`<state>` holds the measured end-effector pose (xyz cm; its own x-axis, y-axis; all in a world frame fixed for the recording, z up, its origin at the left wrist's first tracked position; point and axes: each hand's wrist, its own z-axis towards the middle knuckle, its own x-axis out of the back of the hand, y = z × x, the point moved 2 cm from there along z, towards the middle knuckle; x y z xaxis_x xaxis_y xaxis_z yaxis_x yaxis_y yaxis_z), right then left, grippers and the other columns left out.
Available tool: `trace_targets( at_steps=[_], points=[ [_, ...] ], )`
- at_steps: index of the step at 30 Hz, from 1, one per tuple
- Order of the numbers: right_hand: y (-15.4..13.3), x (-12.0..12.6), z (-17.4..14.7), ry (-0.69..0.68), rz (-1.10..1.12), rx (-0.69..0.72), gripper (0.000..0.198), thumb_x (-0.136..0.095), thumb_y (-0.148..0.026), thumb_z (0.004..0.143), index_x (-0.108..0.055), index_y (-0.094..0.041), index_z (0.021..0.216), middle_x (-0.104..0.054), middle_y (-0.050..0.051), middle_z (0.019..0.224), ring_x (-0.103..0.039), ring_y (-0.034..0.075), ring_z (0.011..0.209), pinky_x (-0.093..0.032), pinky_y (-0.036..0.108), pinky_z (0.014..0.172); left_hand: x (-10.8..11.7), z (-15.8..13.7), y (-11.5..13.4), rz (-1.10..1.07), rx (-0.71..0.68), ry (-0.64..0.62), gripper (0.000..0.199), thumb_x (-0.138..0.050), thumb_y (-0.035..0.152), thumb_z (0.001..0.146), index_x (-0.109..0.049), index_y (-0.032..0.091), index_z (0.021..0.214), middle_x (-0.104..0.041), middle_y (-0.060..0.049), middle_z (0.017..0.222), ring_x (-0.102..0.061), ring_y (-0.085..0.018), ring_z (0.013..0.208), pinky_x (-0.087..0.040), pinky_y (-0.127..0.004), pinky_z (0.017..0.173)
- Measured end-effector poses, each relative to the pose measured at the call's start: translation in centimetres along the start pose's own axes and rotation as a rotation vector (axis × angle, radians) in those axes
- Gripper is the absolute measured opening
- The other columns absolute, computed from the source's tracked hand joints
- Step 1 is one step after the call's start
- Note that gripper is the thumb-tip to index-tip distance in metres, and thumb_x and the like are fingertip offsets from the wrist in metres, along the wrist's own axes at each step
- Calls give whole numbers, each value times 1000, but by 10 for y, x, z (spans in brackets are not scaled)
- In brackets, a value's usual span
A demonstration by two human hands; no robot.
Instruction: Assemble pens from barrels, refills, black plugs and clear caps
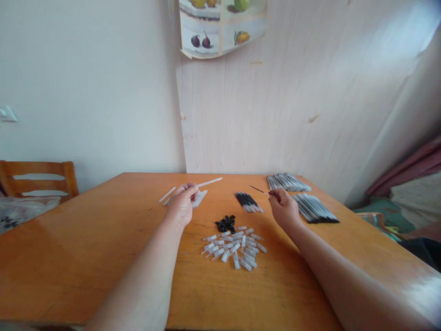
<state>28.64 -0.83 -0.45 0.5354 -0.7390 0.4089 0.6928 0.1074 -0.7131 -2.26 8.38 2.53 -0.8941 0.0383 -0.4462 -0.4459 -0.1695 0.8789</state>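
My left hand (181, 202) pinches a thin white pen barrel (211, 182), which points up to the right. Between the fingertips of my right hand (284, 208) is a slim dark pen refill (257, 189), its tip directed left toward the barrel; the two are apart. More white barrels (200, 199) lie under and beside my left hand, partly hidden by it. A row of black-inked refills (248, 202) rests left of my right hand. Nearer to me sit a small heap of black plugs (225, 224) and a spread of translucent whitish pen caps (237, 247).
Two stacks of grey pens with black ends, a far one (288, 182) and a nearer one (315, 208), lie at the right of the wooden table (86, 248). A chair (37, 170) with a plastic bag (20, 211) stands left. Behind the table is a wall.
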Motion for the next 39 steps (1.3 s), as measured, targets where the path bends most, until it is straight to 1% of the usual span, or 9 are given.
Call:
trace_targets(
  at_steps=[6,10,12,20,23,26,29,32,39],
  points=[
    [5,-4,1,-29,375,-260,27,-61,-36,70,-66,-17,90,-63,2,74,-53,15,63,-42,28,60,-2,-3,7,-196,122,-61,20,-76,15,63,-61,15,76,-59,3,64,-56,-6,61,-44,-18,61],
    [2,-2,2,-65,618,-332,23,-70,-33,66,-66,-18,83,-63,2,78,-54,13,66,-45,26,61,-4,-7,10,-279,208,-74,9,-69,16,75,-61,14,79,-68,-5,80,-66,-13,81,-52,-27,78],
    [-3,0,2,-93,728,-349,22,-74,-32,64,-65,-20,80,-64,2,80,-56,13,68,-47,26,62,-4,-8,12,-301,236,-72,5,-65,17,78,-61,14,79,-70,-7,85,-67,-15,87,-53,-30,82],
    [-13,4,-1,-208,999,-438,25,-82,-32,63,-64,-20,75,-65,1,78,-59,11,69,-52,24,64,-2,-8,13,-293,267,1,8,-63,18,82,-60,15,75,-67,-2,71,-65,-10,69,-54,-24,71],
    [-10,3,0,-219,1027,-481,27,-84,-32,63,-63,-18,74,-65,1,76,-59,10,68,-52,22,63,-4,-9,13,-308,273,26,9,-60,18,84,-60,16,76,-64,0,67,-62,-8,63,-53,-23,68],
    [-10,3,0,-226,1015,-502,29,-84,-34,62,-63,-18,73,-66,2,75,-58,9,64,-52,21,59,-8,-13,11,-301,300,3,8,-57,18,86,-64,15,85,-61,0,65,-60,-8,60,-51,-22,62],
    [-12,5,0,-228,992,-505,30,-84,-36,62,-62,-17,72,-65,2,72,-56,9,60,-50,21,54,-13,-18,5,-244,330,-73,14,-55,17,87,-65,15,96,-59,1,65,-57,-7,54,-50,-21,58],
    [-14,8,-1,-225,970,-489,32,-83,-40,63,-62,-17,72,-63,2,70,-53,10,56,-47,21,49,-21,-25,-3,-163,368,-226,22,-57,16,85,-65,16,105,-59,0,70,-55,-6,53,-44,-18,50],
    [-24,9,-3,-256,986,-455,33,-80,-43,66,-58,-19,71,-58,1,66,-49,9,54,-40,22,46,-35,-45,-11,18,461,-522,28,-65,20,80,-65,14,108,-59,-3,73,-52,-7,55,-32,-16,44]
  ],
)
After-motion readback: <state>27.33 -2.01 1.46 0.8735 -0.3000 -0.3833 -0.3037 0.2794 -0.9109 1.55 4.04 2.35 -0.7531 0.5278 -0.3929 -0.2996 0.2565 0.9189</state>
